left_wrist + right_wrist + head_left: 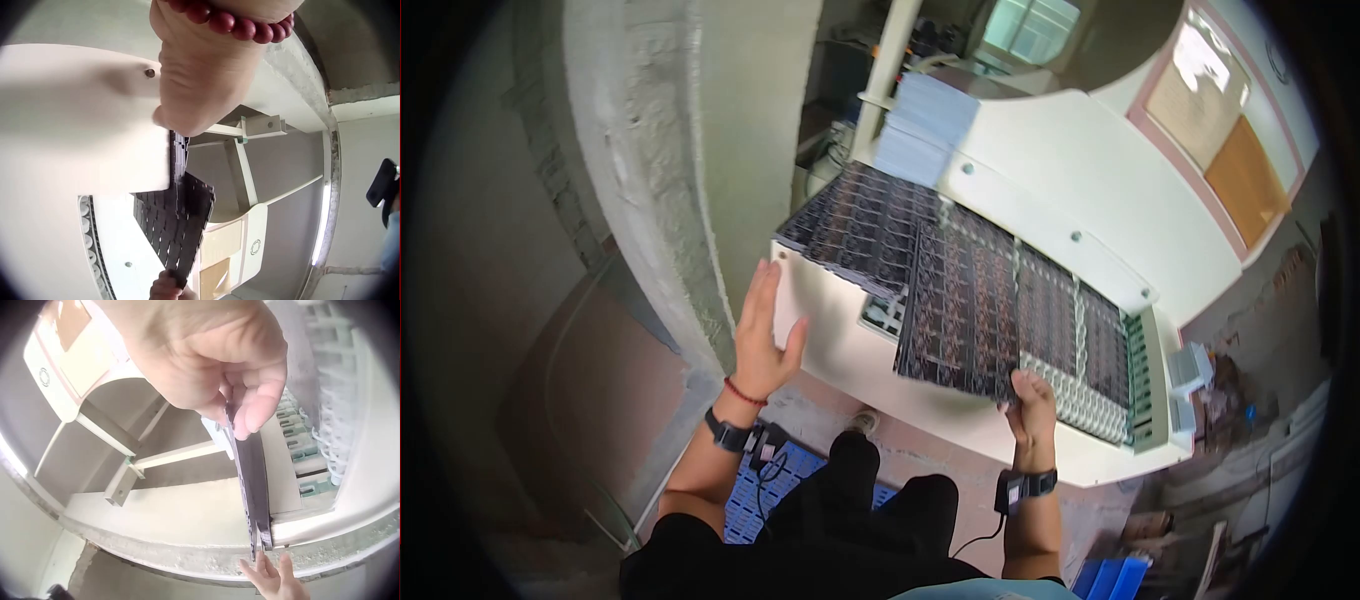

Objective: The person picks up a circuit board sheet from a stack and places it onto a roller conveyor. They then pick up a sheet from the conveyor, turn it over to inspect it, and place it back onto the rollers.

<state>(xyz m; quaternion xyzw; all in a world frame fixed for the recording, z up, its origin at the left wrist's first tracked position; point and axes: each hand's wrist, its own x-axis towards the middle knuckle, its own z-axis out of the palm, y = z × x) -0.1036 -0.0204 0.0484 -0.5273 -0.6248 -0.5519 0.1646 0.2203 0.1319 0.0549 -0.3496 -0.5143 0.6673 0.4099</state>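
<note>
My right hand point(1033, 412) pinches the near right corner of a dark gridded sheet point(960, 310), thumb on top. In the right wrist view, the thumb and fingers of my right hand point(219, 356) close on the thin edge of the sheet point(251, 469), seen nearly side-on. A stack of similar dark gridded sheets point(855, 220) lies on the left end of a white machine top point(825, 320). My left hand point(762, 340), fingers straight and thumb apart, is by the machine's left edge, just below the stack. In the left wrist view the hand's fingertips are hidden.
More dark gridded pieces point(1072, 320) lie in the machine bed, beside rows of white parts point(1080, 390) and a green slotted strip point(1140, 375). A light blue stack point(925, 125) stands behind. A rough pillar point(645, 150) rises on the left; a blue slatted mat point(775, 490) covers some floor.
</note>
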